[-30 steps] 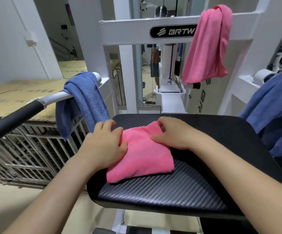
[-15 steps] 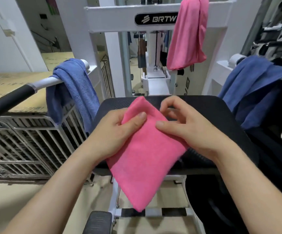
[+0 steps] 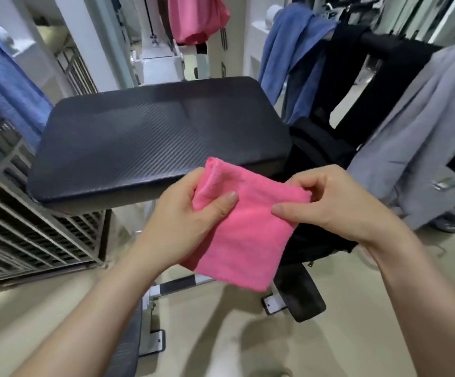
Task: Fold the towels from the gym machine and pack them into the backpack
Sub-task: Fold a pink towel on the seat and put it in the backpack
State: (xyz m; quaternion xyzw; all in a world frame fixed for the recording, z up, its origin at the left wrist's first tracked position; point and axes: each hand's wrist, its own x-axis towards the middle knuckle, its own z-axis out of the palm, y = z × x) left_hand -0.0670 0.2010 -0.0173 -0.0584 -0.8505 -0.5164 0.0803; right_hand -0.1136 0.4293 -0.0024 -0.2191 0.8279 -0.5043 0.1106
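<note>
A folded pink towel point(image 3: 245, 229) hangs in the air in front of the black seat pad point(image 3: 144, 137). My left hand point(image 3: 188, 221) grips its left edge with the thumb on top. My right hand point(image 3: 335, 202) pinches its upper right corner. A black backpack point(image 3: 321, 151) sits on the floor right of the pad, partly hidden behind the towel and my right hand. Other towels hang on the machine: a pink one point(image 3: 196, 17) at the top, a blue one point(image 3: 5, 80) on the left, a blue one point(image 3: 291, 50) on the right.
A grey cloth point(image 3: 416, 137) and a black cloth point(image 3: 357, 77) hang on the right. Metal grid racks point(image 3: 25, 224) stand at the left. The machine's white frame point(image 3: 163, 61) rises behind the pad. A black foot pad point(image 3: 299, 297) lies on the beige floor below.
Both hands lifted the folded pink towel off the seat pad and carried it toward me and rightward. My view turned down and to the right, bringing the backpack and grey cloth into sight.
</note>
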